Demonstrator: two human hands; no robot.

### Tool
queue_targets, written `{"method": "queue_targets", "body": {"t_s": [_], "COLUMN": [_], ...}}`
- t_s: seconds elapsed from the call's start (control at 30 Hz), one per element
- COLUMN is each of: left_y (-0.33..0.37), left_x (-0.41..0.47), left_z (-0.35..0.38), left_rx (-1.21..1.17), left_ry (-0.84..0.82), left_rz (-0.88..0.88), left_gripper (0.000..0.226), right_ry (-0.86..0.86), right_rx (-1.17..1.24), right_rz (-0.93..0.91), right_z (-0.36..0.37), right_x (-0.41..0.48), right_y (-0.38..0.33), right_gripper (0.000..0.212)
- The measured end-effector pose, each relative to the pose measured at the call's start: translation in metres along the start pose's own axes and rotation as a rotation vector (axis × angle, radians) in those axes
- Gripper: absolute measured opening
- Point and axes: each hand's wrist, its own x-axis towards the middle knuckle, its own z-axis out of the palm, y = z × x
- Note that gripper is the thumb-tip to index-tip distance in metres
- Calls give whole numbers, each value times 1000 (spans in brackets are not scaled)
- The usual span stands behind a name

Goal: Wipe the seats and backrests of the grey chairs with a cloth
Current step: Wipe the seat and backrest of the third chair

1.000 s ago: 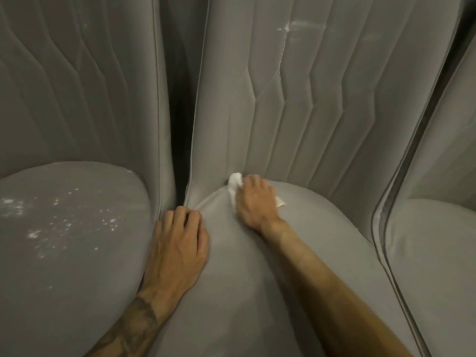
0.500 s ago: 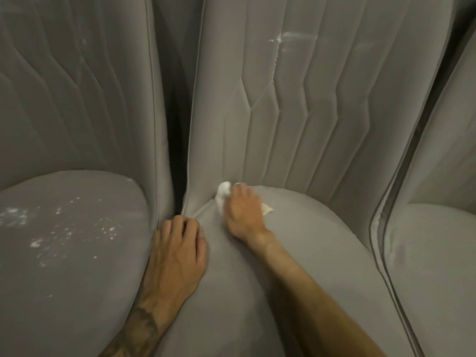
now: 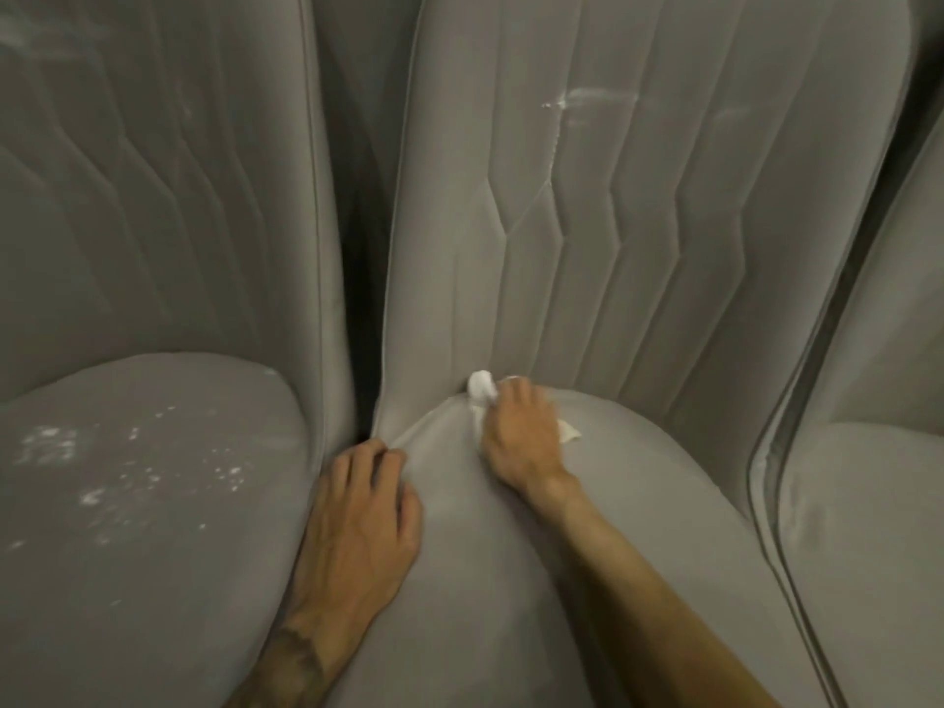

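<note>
Three grey padded chairs stand side by side. My right hand (image 3: 518,436) presses a small white cloth (image 3: 481,388) into the crease where the middle chair's seat (image 3: 490,580) meets its quilted backrest (image 3: 587,237). Most of the cloth is hidden under my fingers; a corner pokes out on the right. My left hand (image 3: 360,523) rests flat on the left edge of the middle seat, fingers spread, holding nothing. A white smear (image 3: 587,102) marks the middle backrest high up.
The left chair's seat (image 3: 143,503) is speckled with white powdery spots, and faint white streaks show on its backrest (image 3: 153,196). A dark narrow gap (image 3: 360,298) separates the left and middle chairs. The right chair (image 3: 868,503) sits close against the middle one.
My right hand slid the cloth left along the seat crease, then back a little to the right. My left hand stayed on the seat edge. The view shifted slightly.
</note>
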Motion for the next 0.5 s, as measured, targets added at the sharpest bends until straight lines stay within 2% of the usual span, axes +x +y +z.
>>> {"method": "queue_targets", "body": {"t_s": [0.1, 0.2, 0.27, 0.37, 0.43, 0.5], "left_y": [-1, -5, -6, -5, -4, -2], "left_x": [1, -1, 0, 0, 4, 10], "left_z": [1, 2, 2, 2, 0, 0], "left_rx": [-21, -46, -50, -42, -40, -28], "left_ry": [7, 37, 49, 52, 63, 63], "left_rz": [0, 23, 45, 46, 46, 71], "left_gripper": [39, 37, 36, 36, 37, 37], "right_ry": [10, 19, 43, 120, 129, 92], "right_rx": [84, 42, -10, -19, -17, 87], "right_rz": [-117, -263, -143, 166, 181, 48], "right_z": [13, 1, -10, -20, -16, -11], "right_x": [-10, -15, -10, -17, -19, -12], "right_y": [-42, -2, 39, 74, 57, 24], "right_gripper": [34, 32, 33, 32, 31, 31]}}
